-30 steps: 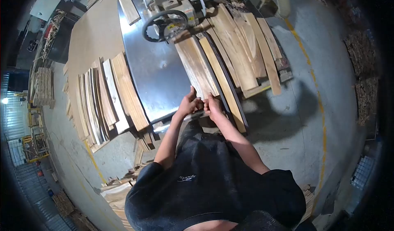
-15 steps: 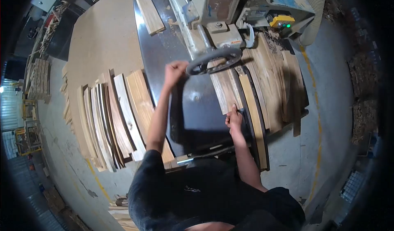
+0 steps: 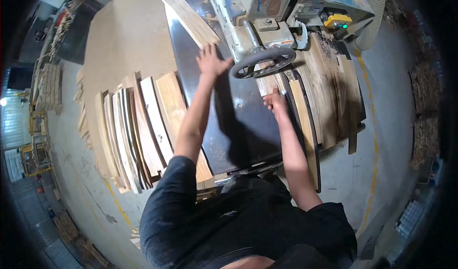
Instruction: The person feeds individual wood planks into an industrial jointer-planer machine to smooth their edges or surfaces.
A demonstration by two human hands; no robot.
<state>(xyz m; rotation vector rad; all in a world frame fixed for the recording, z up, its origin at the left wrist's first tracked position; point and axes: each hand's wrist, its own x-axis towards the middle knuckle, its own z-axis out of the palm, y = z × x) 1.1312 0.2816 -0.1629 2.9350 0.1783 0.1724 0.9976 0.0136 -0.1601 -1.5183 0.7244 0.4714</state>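
Note:
My left hand [image 3: 211,63] is spread open over the dark metal saw table [image 3: 222,142], its fingertips right at the near end of a light wooden board [image 3: 188,16]. That board lies at an angle on the far part of the table. My right hand [image 3: 275,103] has its fingers curled at the near end of a second wooden board [image 3: 265,85], one digit lying on top of it. The far part of this second board is hidden under the machine's black handwheel [image 3: 263,63]. Right beside it runs a long guide strip [image 3: 305,126] with a pale wood face and dark edges.
Several wooden strips [image 3: 138,135] lie side by side on the brown board surface at left. More planks [image 3: 324,92] are stacked right of the guide. The machine's arm [image 3: 267,11] overhangs the table, with a yellow switch box [image 3: 338,20] and a ridged hose [image 3: 374,18].
My right hand has moved forward, and the board under it has slid farther beneath the handwheel. My left hand has left the wheel's side, opened and reached to the far board, whose near end has shifted.

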